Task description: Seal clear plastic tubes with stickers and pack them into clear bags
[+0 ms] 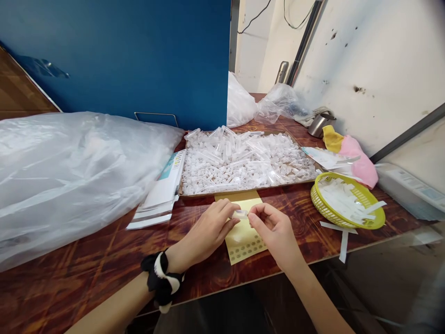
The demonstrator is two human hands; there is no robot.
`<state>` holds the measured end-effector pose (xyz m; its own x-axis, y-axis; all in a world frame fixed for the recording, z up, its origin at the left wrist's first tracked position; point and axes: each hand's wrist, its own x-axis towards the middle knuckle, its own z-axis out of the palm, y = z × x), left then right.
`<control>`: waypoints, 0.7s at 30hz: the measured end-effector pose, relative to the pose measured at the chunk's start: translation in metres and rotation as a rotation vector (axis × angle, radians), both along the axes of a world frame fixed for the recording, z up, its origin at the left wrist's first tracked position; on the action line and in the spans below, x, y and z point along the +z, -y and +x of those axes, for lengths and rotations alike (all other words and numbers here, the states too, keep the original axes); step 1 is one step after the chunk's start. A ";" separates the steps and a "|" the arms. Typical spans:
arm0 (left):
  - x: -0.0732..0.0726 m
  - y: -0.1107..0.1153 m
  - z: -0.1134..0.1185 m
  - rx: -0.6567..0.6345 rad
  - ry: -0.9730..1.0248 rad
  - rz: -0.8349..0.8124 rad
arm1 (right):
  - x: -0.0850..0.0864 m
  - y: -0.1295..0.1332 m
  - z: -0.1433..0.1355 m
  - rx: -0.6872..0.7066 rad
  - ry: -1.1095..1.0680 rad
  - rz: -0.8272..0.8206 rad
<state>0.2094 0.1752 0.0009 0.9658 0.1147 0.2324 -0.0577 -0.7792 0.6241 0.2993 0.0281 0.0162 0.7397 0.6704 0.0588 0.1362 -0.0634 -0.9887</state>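
My left hand (208,229) and my right hand (273,232) meet over a yellow sticker sheet (243,243) on the wooden table (86,273). Between their fingertips they pinch a small clear plastic tube (240,214). A black and white scrunchie (162,278) sits on my left wrist. Just beyond the hands lies a shallow tray (243,191) heaped with several clear tubes and white caps (239,160).
A large clear plastic bag (69,171) fills the left of the table, with a stack of booklets (160,195) beside it. A yellow basket (347,202) of white strips stands at right, loose strips (342,236) near the table edge. Pink and yellow cloth (354,157), bags (264,104) and a blue panel (121,60) lie behind.
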 end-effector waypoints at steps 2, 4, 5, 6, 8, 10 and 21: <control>0.000 0.000 0.000 -0.007 0.010 0.007 | 0.001 0.000 0.000 0.009 0.043 -0.023; 0.000 -0.001 0.000 -0.015 0.015 0.023 | 0.003 0.001 -0.001 0.009 0.105 -0.050; 0.000 -0.001 0.000 -0.019 0.020 0.033 | 0.003 0.001 -0.002 0.004 0.142 -0.062; 0.000 -0.001 0.000 -0.023 0.025 0.043 | 0.004 0.001 -0.002 -0.003 0.182 -0.071; 0.000 -0.001 0.000 -0.023 0.032 0.059 | 0.005 0.002 -0.003 -0.013 0.262 -0.085; 0.000 -0.001 0.000 -0.020 0.032 0.072 | 0.006 0.002 -0.004 -0.013 0.313 -0.090; -0.002 -0.002 0.000 -0.033 0.048 0.155 | 0.004 0.004 -0.004 -0.028 0.530 -0.099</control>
